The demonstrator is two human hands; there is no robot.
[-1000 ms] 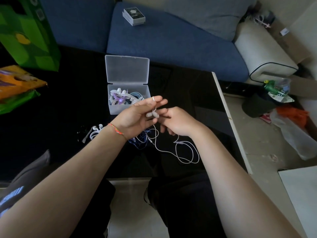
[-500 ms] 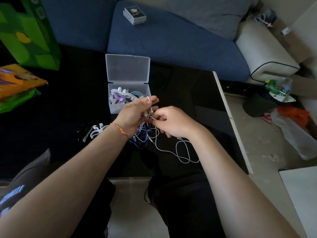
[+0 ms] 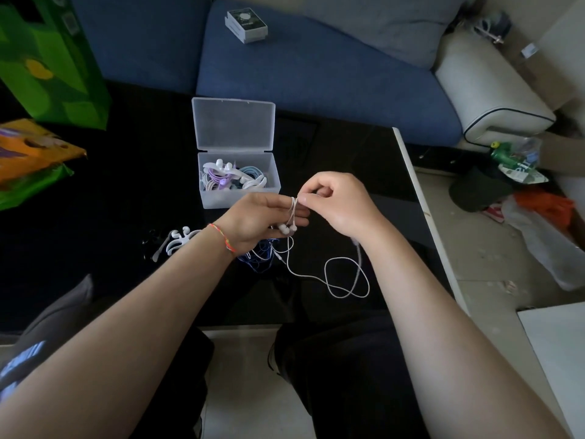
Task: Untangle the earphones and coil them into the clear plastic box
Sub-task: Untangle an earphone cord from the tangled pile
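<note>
Half the blue cable [image 3: 261, 256] behind left hand [image 3: 253, 221]

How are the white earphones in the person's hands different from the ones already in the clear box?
The white earphones are held over the table, cord wound across the left hand, the rest trailing loose on the black table. The earphones in the clear plastic box lie bundled inside its walls, untouched, and include purple and pale blue ones. Both are wired.
</note>
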